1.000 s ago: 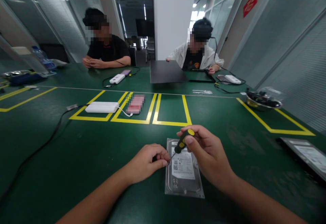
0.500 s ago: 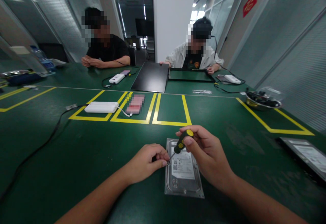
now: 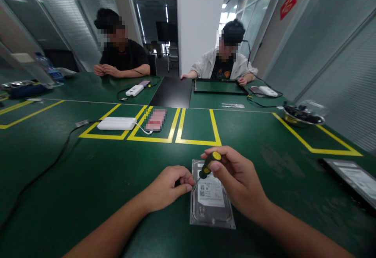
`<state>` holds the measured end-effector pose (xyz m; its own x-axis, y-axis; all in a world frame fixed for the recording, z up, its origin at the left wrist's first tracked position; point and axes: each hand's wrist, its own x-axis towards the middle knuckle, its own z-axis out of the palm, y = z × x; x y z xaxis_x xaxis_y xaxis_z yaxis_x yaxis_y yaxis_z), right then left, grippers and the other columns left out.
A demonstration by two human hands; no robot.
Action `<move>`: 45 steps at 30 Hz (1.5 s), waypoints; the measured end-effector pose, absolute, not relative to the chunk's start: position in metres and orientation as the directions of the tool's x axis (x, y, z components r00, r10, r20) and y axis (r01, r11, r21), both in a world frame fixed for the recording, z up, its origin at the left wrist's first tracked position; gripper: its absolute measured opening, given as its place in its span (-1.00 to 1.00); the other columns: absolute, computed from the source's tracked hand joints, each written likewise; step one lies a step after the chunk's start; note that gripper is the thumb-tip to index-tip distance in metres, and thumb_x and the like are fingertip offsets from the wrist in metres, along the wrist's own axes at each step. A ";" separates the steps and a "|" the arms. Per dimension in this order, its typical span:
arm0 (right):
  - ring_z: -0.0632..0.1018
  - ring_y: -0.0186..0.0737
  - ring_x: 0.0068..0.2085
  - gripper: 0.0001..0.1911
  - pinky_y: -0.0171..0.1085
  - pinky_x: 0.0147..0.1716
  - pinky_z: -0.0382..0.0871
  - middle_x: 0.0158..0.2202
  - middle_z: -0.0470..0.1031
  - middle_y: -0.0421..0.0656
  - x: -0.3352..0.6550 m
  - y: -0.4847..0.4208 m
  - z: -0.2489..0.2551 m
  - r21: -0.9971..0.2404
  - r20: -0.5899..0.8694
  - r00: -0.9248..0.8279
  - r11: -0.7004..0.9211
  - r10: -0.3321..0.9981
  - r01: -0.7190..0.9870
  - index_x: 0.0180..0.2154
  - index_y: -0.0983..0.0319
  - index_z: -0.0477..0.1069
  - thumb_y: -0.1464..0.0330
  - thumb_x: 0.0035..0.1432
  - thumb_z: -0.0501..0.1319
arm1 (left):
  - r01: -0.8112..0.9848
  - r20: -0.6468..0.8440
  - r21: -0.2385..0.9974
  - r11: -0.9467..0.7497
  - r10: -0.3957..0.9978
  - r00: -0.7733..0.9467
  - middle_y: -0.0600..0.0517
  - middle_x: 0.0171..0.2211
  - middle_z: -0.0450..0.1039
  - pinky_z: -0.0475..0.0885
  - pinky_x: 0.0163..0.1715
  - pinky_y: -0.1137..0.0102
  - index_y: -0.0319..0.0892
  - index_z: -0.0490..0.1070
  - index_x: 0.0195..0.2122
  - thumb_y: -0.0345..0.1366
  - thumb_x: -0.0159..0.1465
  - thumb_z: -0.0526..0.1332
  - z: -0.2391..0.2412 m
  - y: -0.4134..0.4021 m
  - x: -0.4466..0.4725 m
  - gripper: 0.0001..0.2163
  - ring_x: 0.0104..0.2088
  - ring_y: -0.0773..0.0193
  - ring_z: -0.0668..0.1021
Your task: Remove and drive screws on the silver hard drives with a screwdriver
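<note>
A hard drive cover plate or hard drive (image 3: 217,215), silver with a white label, lies flat on the green table in front of me. My right hand (image 3: 239,177) grips a black and yellow screwdriver (image 3: 209,165), tilted, its thin shaft slanting down to the left edge of the drive. Beside that tip my left hand (image 3: 167,187) has thumb and fingers pinched together at the drive's edge. Whatever lies between those fingertips is hidden.
Yellow tape frames mark the table, with a white power bank (image 3: 116,123) cabled to a phone (image 3: 156,120). At right are another drive (image 3: 355,177) and a metal bowl of parts (image 3: 302,120). Across the table, one person touches a dark panel (image 3: 172,92) and a black frame (image 3: 220,92).
My right hand and the screwdriver handle have shifted very slightly left and down. My left hand and the drive stay put. Across the table, the dark panel has been lowered flatter.
</note>
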<state>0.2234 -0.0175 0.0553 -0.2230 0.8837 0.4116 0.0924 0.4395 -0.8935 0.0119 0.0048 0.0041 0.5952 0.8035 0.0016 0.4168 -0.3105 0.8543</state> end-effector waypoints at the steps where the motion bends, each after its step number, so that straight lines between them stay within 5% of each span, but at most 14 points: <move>1: 0.55 -0.33 -0.29 -0.83 -0.37 -0.37 0.44 -0.18 0.52 -0.17 0.223 -0.018 0.056 -0.894 0.411 -0.222 0.438 0.884 0.090 -0.08 0.19 0.45 0.30 0.31 0.21 | 0.417 0.003 0.853 -0.314 0.803 0.597 0.06 -0.35 0.48 0.34 -0.31 0.44 -0.21 0.49 -0.29 -0.40 0.24 0.24 0.004 0.005 0.012 -0.95 -0.35 0.32 0.48; 14: 0.54 -0.32 -0.29 -0.81 -0.34 -0.35 0.43 -0.19 0.51 -0.16 0.224 -0.016 0.055 -0.862 0.435 -0.250 0.480 0.865 0.163 -0.07 0.21 0.44 0.29 0.32 0.20 | 0.421 0.024 0.839 -0.344 0.797 0.603 0.08 -0.37 0.45 0.33 -0.31 0.45 -0.21 0.47 -0.32 -0.43 0.23 0.24 0.005 0.005 0.013 -0.97 -0.35 0.32 0.46; 23: 0.49 -0.31 -0.15 -0.77 -0.33 -0.20 0.38 -0.15 0.47 -0.16 0.227 -0.014 0.072 -0.682 0.546 -0.430 0.679 0.719 0.270 0.01 0.21 0.43 0.36 0.33 0.19 | 0.424 0.082 0.809 -0.407 0.793 0.604 0.09 -0.39 0.42 0.29 -0.35 0.45 -0.20 0.46 -0.32 -0.37 0.27 0.23 0.000 0.004 0.011 -0.96 -0.37 0.32 0.42; 30: 0.49 -0.40 -0.28 -0.72 -0.39 -0.28 0.38 -0.13 0.50 -0.20 0.226 -0.013 0.081 -0.667 0.532 -0.494 0.700 0.688 0.256 0.07 0.20 0.37 0.41 0.34 0.18 | 0.468 0.052 0.786 -0.404 0.797 0.601 0.07 -0.35 0.44 0.33 -0.30 0.43 -0.19 0.48 -0.27 -0.35 0.27 0.24 0.000 0.004 0.009 -0.94 -0.33 0.29 0.46; 35: 0.48 -0.32 -0.09 -0.73 -0.32 -0.08 0.38 -0.05 0.47 -0.17 0.225 -0.014 0.090 -0.628 0.550 -0.538 0.741 0.639 0.239 0.03 0.20 0.39 0.47 0.31 0.18 | 0.444 0.057 0.805 -0.393 0.796 0.602 0.06 -0.32 0.47 0.34 -0.28 0.42 -0.19 0.46 -0.28 -0.34 0.28 0.21 -0.001 0.004 0.009 -0.93 -0.29 0.27 0.47; 45: 0.46 -0.34 -0.18 -0.86 -0.33 -0.20 0.31 -0.20 0.47 -0.19 0.224 -0.016 0.104 -0.617 0.481 -0.546 0.708 0.686 0.345 -0.10 0.23 0.46 0.45 0.28 0.24 | 0.482 0.025 0.787 -0.385 0.801 0.598 0.05 -0.31 0.46 0.32 -0.26 0.40 -0.18 0.45 -0.26 -0.30 0.32 0.17 -0.002 0.004 0.010 -0.90 -0.29 0.26 0.45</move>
